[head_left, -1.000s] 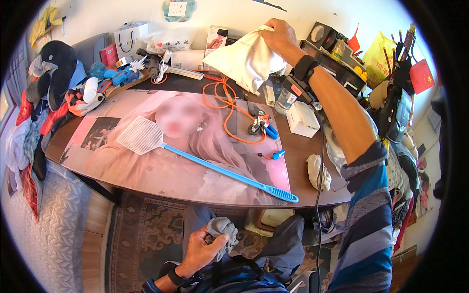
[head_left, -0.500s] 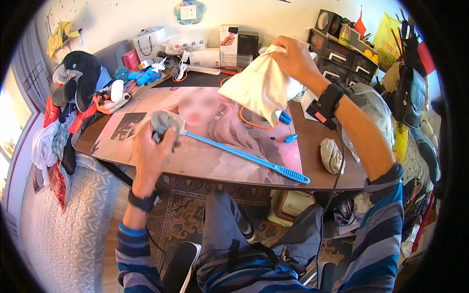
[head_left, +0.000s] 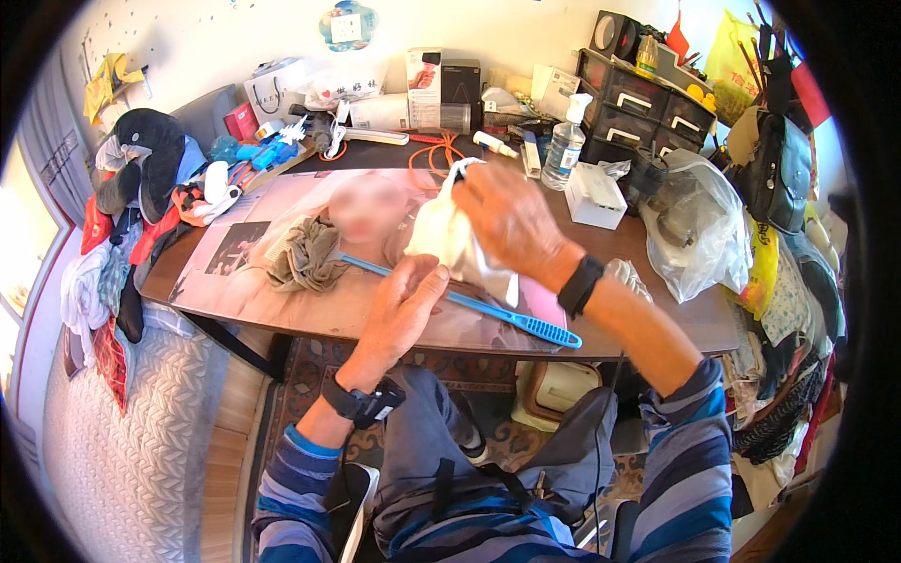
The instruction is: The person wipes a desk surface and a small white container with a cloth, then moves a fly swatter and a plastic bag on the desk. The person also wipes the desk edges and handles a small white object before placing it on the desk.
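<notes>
A white cloth bag (head_left: 435,227), soft and loosely hanging, is up over the middle of the table. My right hand (head_left: 507,211), slightly blurred, is closed on its upper part, fingers toward the bag's mouth. At the bag's lower left edge, my left hand (head_left: 399,305) pinches the cloth between thumb and fingers; the fingertips are partly hidden. A crumpled grey-brown cloth (head_left: 308,257) lies on the table, left of my left hand, over the head of a blue fly swatter (head_left: 507,315). The swatter's handle runs to the right beneath both hands.
Behind the bag stand a clear spray bottle (head_left: 563,145), a small white box (head_left: 595,197) and orange cable (head_left: 434,155). A clear plastic bag (head_left: 704,230) sits at the right, below dark drawers (head_left: 638,98). Piled clothes and a plush toy (head_left: 155,155) crowd the left end.
My left hand has let go of the grey-brown cloth onto the table and moved right to the white bag. My right hand has lowered the bag and brought it left.
</notes>
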Available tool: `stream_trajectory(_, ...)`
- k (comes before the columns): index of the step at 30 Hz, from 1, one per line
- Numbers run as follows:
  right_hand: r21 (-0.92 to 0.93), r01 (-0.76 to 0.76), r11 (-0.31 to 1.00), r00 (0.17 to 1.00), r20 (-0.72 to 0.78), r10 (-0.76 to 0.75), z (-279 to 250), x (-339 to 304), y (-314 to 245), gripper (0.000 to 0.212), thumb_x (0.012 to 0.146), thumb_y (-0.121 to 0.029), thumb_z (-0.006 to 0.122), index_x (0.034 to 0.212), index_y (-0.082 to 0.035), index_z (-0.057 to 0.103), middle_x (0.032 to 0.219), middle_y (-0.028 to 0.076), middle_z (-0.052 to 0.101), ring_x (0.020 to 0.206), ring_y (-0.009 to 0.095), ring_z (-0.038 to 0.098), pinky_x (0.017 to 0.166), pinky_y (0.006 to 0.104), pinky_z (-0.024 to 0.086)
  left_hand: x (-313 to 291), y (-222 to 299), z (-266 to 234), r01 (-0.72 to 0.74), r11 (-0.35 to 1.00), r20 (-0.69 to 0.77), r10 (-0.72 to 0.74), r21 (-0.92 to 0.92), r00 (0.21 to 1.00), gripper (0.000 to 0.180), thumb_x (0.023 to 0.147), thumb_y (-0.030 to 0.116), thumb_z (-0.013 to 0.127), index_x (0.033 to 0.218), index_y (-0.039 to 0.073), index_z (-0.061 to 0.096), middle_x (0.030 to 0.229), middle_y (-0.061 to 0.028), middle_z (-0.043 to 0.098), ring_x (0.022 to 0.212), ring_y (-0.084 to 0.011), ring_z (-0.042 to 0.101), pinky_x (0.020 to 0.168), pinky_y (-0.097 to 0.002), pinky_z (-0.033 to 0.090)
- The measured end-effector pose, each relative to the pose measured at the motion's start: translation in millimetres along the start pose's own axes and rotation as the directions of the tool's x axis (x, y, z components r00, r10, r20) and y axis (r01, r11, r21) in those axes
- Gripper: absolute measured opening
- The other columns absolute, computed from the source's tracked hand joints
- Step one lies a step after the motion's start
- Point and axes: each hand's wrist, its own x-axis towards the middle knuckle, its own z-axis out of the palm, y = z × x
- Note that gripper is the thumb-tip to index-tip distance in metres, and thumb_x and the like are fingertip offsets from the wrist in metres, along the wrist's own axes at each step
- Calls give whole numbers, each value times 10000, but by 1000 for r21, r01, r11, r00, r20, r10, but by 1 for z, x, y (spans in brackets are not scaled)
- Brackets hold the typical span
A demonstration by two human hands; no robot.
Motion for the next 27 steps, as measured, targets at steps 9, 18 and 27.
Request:
stream_trajectory(9,35,212,977,975,-83,-208,-17,-34,-63,217,828,-179,697,1017,-73,678,932,47,525,870,206,579,739,365,437,-13,4,-2,101,989,-99,-111,-106,989,605,1119,591,563,1187,-5,644,1095,-122,729,961,-164,706,822,-306,551)
stream_trajectory(18,157,155,975,988,-27,-152,-23,-55,-88,326,826,-145,716,1138,-50,725,993,55,570,929,221,642,826,367,494,-15,25,-5,-45,992,-227,72,122,971,264,1072,223,700,928,9,643,759,19,641,681,-39,574,612,-239,479)
stream_trajectory(27,224,-83,971,990,-89,105,-73,-72,-96,454,807,-106,858,1228,-29,709,1119,92,629,1025,289,644,862,449,493,-22,21,-9,-220,965,-191,245,142,950,309,1115,175,638,848,59,538,767,51,520,698,-21,532,622,-227,479)
